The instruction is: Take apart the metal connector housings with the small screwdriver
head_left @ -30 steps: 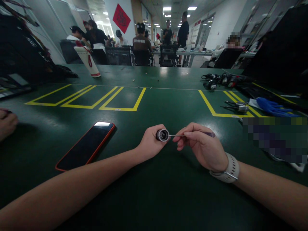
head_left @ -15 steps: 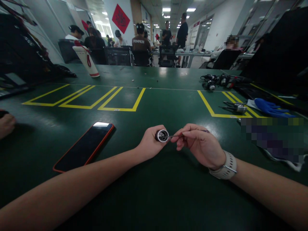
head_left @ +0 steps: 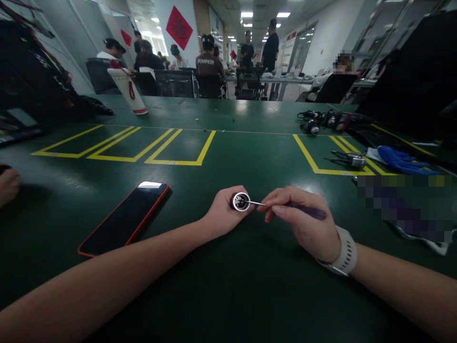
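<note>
My left hand (head_left: 225,212) is closed around a dark cylindrical part (head_left: 241,202) with a bright metal rim, its open end facing right and toward me. Small pieces show inside the rim, too fine to name. My right hand (head_left: 303,221) pinches a thin screwdriver (head_left: 310,211) with a dark purple handle. The slim metal shaft points left and its end reaches into the open end of the part. Both hands are just above the green table (head_left: 221,295).
Left of my hands lies a phone (head_left: 124,219) in an orange case. To the right are a small motor (head_left: 352,159), blue gloves (head_left: 402,158) and black cabled parts (head_left: 330,118). A white cup-like container (head_left: 130,93) stands farther back. Another person's hand (head_left: 9,185) rests at the left edge.
My right hand has turned and shifted slightly right and down, so the screwdriver's handle now shows. The cylindrical part in my left hand has stayed in place.
</note>
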`<state>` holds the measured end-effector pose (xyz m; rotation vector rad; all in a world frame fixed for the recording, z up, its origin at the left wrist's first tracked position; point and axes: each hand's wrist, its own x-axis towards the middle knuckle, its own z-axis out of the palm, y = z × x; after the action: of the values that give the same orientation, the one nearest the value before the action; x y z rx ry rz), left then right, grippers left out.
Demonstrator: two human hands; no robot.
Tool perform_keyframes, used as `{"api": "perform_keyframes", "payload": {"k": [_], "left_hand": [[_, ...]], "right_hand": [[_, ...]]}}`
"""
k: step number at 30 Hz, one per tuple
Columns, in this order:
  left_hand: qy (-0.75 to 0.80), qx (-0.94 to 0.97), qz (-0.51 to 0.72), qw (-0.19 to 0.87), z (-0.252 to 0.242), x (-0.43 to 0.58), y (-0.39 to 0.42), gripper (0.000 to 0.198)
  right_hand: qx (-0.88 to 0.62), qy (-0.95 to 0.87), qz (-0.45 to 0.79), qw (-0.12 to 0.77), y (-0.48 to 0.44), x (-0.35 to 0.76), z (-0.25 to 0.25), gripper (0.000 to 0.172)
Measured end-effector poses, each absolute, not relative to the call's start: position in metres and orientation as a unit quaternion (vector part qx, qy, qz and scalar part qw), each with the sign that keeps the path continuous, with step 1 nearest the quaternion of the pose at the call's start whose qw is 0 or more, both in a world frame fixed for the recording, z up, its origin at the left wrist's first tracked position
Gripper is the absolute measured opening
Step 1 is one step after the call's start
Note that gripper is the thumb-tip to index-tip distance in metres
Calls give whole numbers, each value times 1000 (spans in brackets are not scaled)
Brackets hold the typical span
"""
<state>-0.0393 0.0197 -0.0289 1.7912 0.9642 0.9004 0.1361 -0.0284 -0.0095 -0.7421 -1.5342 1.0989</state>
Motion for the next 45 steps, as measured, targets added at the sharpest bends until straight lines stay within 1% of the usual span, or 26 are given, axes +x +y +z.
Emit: {"api": "perform_keyframes", "payload": {"k": [3, 5, 7, 13, 16, 18, 20, 22, 25, 27, 31, 35, 39, 42, 45], "left_hand": [[373, 731, 362, 442, -29, -39, 19, 20], [365, 732, 366, 445, -28, -39, 18, 21], [364, 722, 372, 456, -26, -39, 18, 22], [378, 692, 382, 482, -23, -37, 17, 26], [376, 681, 392, 492, -23, -36, 16, 28], [380, 684, 390, 487, -25, -36, 16, 27], [389, 700, 376, 467, -27, -37, 16, 23], [397, 724, 358, 436, -30, -38, 16, 18], [399, 759, 334, 391, -31, -39, 16, 14], [399, 769, 324, 380, -30, -39, 16, 13], [394, 777, 314, 377, -27, -38, 15, 11], [388, 787, 310, 367, -25, -37, 14, 10], [379, 802, 308, 344, -24, -38, 12, 12], [371, 817, 298, 326, -24, -39, 12, 11], [379, 812, 295, 331, -25, -39, 12, 9]], "right_hand": [[-327, -706, 380, 500, -33, 134, -6, 12], [-330, -727, 353, 487, -34, 134, -4, 12], [-322, -720, 372, 490, -34, 134, -6, 13], [-274, -636, 487, 532, -31, 133, -16, 13], [-269, -622, 507, 533, -31, 133, -16, 13], [-267, -623, 499, 540, -31, 133, -16, 12], [-274, -636, 468, 549, -30, 134, -13, 11], [-298, -671, 413, 538, -30, 135, -9, 11], [-336, -739, 316, 491, -31, 136, 1, 12], [-350, -771, 269, 460, -33, 137, 8, 12], [-357, -811, 213, 411, -39, 137, 17, 13], [-353, -828, 199, 387, -42, 135, 20, 13], [-382, -806, 245, 379, -39, 135, 24, 15], [-421, -727, 364, 402, -32, 136, 24, 15], [-422, -626, 486, 441, -25, 137, 18, 13]]}}
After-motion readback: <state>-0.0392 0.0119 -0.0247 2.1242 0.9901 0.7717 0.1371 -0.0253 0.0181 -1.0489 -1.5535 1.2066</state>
